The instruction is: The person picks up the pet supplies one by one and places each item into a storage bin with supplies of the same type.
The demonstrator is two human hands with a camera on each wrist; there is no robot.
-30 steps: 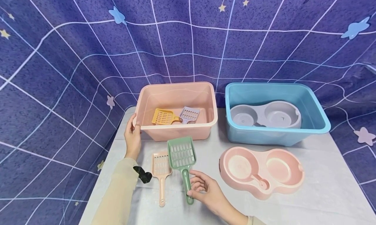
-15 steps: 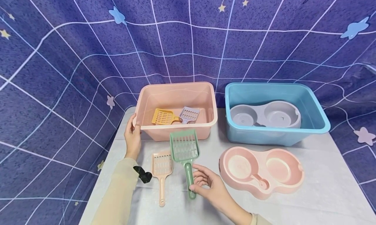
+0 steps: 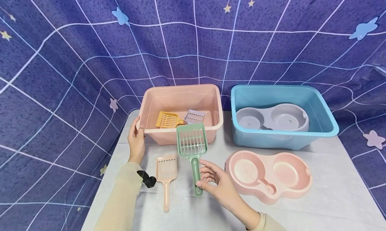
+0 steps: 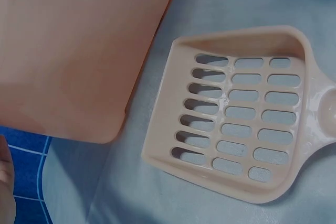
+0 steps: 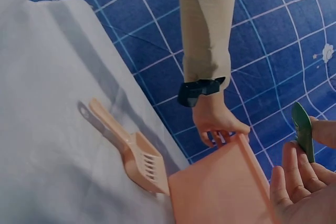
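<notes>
My right hand (image 3: 218, 184) pinches the handle of a green litter scoop (image 3: 196, 172) between thumb and fingers. The scoop is raised above the table, its slotted head overlapping the front rim of the pink litter box (image 3: 181, 136) in the head view. At that box's front left corner, my left hand (image 3: 136, 140) grips the rim, fingers outside; the right wrist view shows the same left hand (image 5: 218, 121) there. A beige litter scoop (image 3: 166, 180) lies on the table in front. Inside the pink box rest a yellow scoop (image 3: 167, 120) and a lilac scoop (image 3: 194, 116).
A blue litter box (image 3: 265, 142) stands to the right of the pink one, with a grey double pet bowl (image 3: 265, 119) inside. In front of it a pink double bowl (image 3: 269, 165) sits on the white-covered table (image 3: 316, 214). A blue patterned curtain (image 3: 193, 40) hangs behind.
My right hand has carried the green scoop away from me and slightly right, from near the beige scoop to over the pink box's front rim. The left hand has not moved.
</notes>
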